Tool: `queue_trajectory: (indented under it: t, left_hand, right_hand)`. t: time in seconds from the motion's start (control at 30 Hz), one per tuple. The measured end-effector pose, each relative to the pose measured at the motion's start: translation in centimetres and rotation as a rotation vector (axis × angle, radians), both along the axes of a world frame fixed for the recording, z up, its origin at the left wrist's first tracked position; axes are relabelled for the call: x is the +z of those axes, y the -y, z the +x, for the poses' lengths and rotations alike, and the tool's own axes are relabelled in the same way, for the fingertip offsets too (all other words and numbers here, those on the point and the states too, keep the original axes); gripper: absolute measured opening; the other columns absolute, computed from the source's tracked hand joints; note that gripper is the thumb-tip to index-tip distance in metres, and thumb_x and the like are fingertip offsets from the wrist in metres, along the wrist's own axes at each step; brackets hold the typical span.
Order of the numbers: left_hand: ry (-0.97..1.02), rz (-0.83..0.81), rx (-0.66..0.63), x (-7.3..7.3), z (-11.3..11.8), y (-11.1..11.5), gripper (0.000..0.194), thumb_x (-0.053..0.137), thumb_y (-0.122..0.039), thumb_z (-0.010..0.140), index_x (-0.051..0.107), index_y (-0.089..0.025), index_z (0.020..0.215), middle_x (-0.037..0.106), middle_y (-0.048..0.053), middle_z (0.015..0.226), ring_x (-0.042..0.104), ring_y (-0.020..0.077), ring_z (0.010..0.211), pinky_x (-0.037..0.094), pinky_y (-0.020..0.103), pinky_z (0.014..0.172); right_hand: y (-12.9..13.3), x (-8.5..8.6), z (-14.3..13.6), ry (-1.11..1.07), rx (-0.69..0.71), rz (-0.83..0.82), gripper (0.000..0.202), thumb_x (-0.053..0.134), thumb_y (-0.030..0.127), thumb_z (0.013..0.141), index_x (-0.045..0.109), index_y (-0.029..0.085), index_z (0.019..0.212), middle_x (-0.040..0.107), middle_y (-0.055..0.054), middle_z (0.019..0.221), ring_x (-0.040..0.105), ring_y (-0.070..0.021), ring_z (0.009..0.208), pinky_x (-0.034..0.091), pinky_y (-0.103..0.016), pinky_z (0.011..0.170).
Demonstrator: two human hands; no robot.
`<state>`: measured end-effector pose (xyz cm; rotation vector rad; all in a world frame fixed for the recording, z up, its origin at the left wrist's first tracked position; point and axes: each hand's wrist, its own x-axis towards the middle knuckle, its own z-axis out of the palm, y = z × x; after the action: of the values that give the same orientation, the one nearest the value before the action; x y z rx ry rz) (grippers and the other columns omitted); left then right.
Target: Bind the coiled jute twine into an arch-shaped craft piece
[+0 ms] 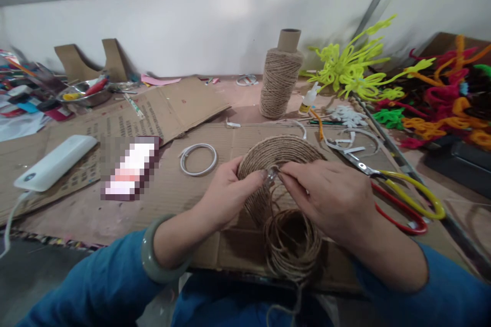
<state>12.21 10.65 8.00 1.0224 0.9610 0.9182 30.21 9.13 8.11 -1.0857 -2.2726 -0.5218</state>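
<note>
A curved piece wound with rows of brown jute twine is held low over the cardboard. My left hand grips its left side, thumb on top and fingers wrapped behind. My right hand is closed in a pinch at the inner edge, close to the left thumb. Between the two hands shows a small clear, shiny piece; its kind is unclear, and what the right fingertips pinch is mostly hidden. Below hangs a loose hank of twine, its tail trailing over the table's front edge.
Scissors with yellow and red handles lie right. Behind stand a twine spool and a small glue bottle. A white coil, a blurred-out phone and a white power bank lie left. Pipe-cleaner flowers fill the far right.
</note>
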Motion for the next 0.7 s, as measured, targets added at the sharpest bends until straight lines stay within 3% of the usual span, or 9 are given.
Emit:
queue_trajectory:
  t: [0.47,0.7]
  left_hand:
    - [0.023,-0.033,0.009,-0.04,0.08,-0.01,0.018,0.071,-0.024,0.07,0.064,-0.013,0.082,0.063,0.0,0.072,0.055,0.0102,0.064,0.046,0.024,0.064]
    - [-0.074,0.032,-0.004,-0.1,0.1,0.08,0.015,0.067,-0.024,0.072,0.061,-0.013,0.08,0.057,-0.001,0.07,0.05,0.0096,0.064,0.042,0.023,0.061]
  right_hand:
    - [0.14,0.27,-0.14,0.008,-0.005,0.009,0.013,0.058,0.024,0.09,0.066,0.016,0.084,0.066,-0.001,0.065,0.058,-0.016,0.058,0.035,-0.032,0.057]
    - [0.32,0.6,0.07,0.028,-0.043,0.02,0.012,0.058,0.022,0.089,0.066,0.016,0.084,0.062,0.0,0.062,0.055,-0.0139,0.054,0.035,-0.03,0.057]
